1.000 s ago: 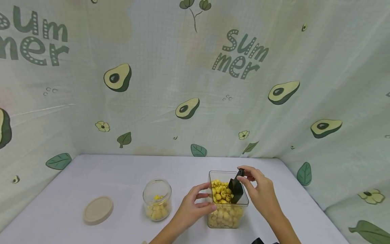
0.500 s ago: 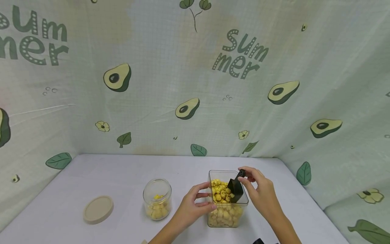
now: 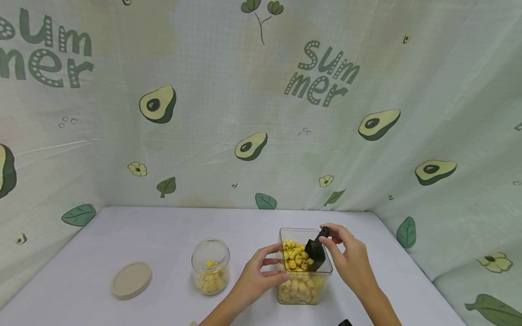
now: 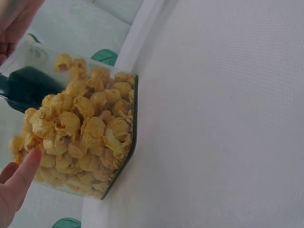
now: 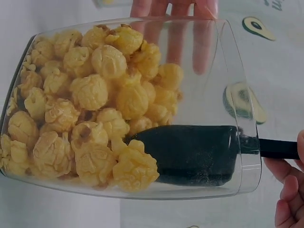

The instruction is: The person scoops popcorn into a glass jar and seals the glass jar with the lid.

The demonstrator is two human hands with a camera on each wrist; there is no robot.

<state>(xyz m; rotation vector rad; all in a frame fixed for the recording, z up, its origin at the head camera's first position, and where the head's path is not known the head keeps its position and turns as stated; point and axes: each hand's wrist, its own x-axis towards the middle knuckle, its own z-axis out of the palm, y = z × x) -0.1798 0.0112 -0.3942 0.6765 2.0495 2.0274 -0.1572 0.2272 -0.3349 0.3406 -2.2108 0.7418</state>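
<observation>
A clear rectangular container (image 3: 299,294), partly filled with yellow popcorn (image 5: 90,90), stands on the table. My left hand (image 3: 261,269) holds its left side, with fingers spread along the wall and the thumb at the near corner. Between thumb and fingers, my right hand (image 3: 346,253) pinches the handle of a black scoop (image 5: 194,154). The scoop's head is inside the container, tilted, its tip down at the popcorn near the right wall. Through the clear wall in the right wrist view, left-hand fingers (image 5: 175,42) show behind.
To the left stands a round glass jar (image 3: 210,267) with some popcorn in its lower part. Farther left, a round beige lid (image 3: 131,280) lies on the white table (image 3: 171,235). A printed curtain (image 3: 204,113) hangs behind and at both sides.
The right hand and the scoop handle have shifted very slightly to the right. The left hand, container, jar and lid have stayed in place.
</observation>
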